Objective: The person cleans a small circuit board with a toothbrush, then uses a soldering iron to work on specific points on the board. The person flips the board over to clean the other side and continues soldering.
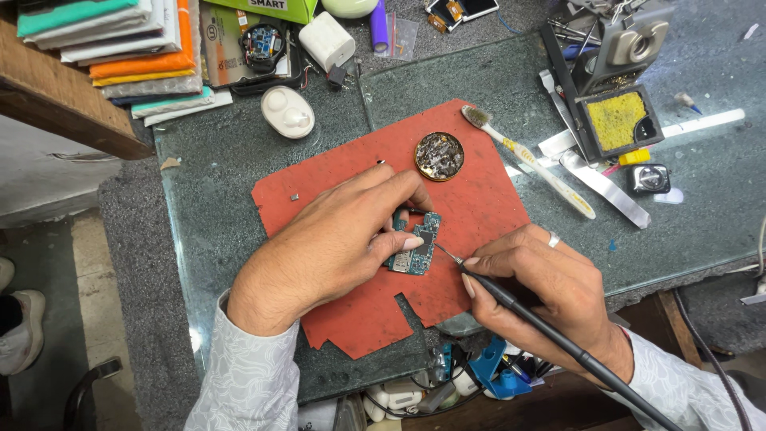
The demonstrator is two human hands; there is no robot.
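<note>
Red mat (471, 207) carries the small blue circuit board (416, 246), long axis running near to far. The left hand (335, 243) pinches it; the right hand (542, 287), just right, grips a soldering iron (550, 331), tip touching its right edge.

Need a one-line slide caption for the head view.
Left hand steadies a small blue circuit board on a red mat while right hand applies a soldering iron.

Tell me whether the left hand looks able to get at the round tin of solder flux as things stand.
Probably yes. The left hand is pressing down the small circuit board, but the round tin lies just beyond its fingers on the red mat with nothing between.
</note>
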